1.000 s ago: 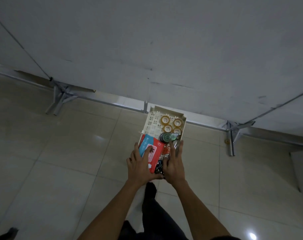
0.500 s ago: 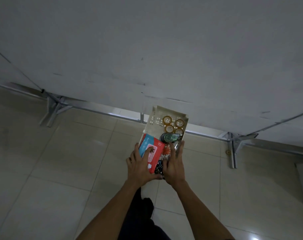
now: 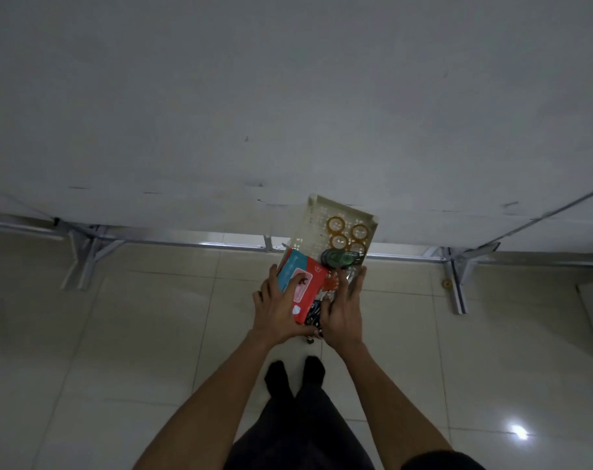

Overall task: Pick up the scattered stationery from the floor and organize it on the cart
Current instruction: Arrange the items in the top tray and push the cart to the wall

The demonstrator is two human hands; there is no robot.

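Left hand (image 3: 278,307) and right hand (image 3: 342,310) grip the tray (image 3: 342,206) only at its near end; a forward dip could spill the tape rolls (image 3: 347,235) beyond the hands.

The tray (image 3: 342,209) between my left grip (image 3: 278,310) and right grip (image 3: 344,312) looks like cream plastic, matt, its walls and base pierced with small holes. At its end far from my grip the tape rolls (image 3: 335,225) are amber, clear and glossy; nearer, the green dispenser (image 3: 339,258) is see-through plastic. Under my left thumb the red-and-blue packet (image 3: 303,278) has a smooth printed face. Below my grip the floor tiles (image 3: 119,334) are pale and glossy, showing a bright glare spot. Beyond it the wall panel (image 3: 288,96) is matt grey and scuffed, its foot rail (image 3: 220,245) bare bright metal. My trousers (image 3: 305,432) are dark matt cloth.
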